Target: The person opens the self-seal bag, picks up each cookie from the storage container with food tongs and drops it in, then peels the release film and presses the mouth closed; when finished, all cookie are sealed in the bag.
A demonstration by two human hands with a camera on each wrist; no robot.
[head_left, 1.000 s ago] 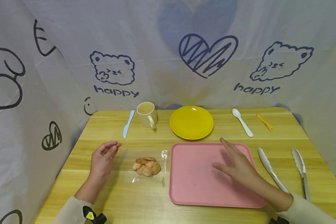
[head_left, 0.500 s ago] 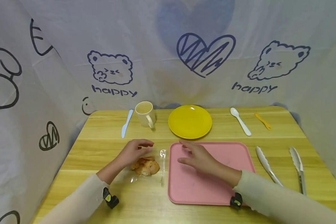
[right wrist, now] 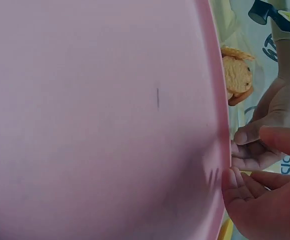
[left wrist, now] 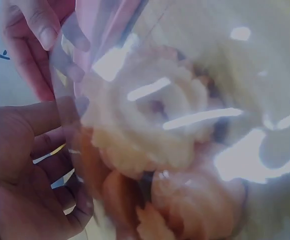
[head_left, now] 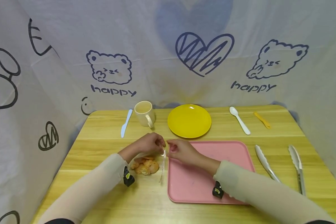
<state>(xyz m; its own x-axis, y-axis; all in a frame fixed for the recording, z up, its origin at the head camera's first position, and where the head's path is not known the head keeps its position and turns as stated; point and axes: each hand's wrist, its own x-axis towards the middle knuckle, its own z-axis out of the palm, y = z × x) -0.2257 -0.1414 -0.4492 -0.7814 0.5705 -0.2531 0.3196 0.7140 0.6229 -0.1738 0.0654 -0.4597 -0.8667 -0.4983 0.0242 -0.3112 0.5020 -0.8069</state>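
Note:
A clear plastic bag of cookies (head_left: 145, 166) lies on the table left of the pink tray (head_left: 207, 193). My left hand (head_left: 151, 143) reaches over the bag from above, its thumb and fingertips pinching the upper right corner beside the shiny seal strip. In the left wrist view the film with cookies (left wrist: 145, 115) fills the foreground, and the fingers (left wrist: 50, 145) show partly behind its edge. Facing it, my right hand (head_left: 184, 152) hovers at the tray's left rim, thumb and bent fingers apart near that same corner. From the right wrist, the gap between its thumb and fingers shows.
Along the back stand a cream mug (head_left: 144, 113) and a yellow plate (head_left: 189, 121), with a light blue knife (head_left: 126, 123) to the left. A white spoon (head_left: 239, 120), a small yellow utensil (head_left: 262, 120) and metal tongs (head_left: 296, 161) lie to the right. Patterned cloth surrounds the table.
My left hand has moved right across the bag to its upper right corner. The right hand has come left over the tray to meet it. Table items stay put.

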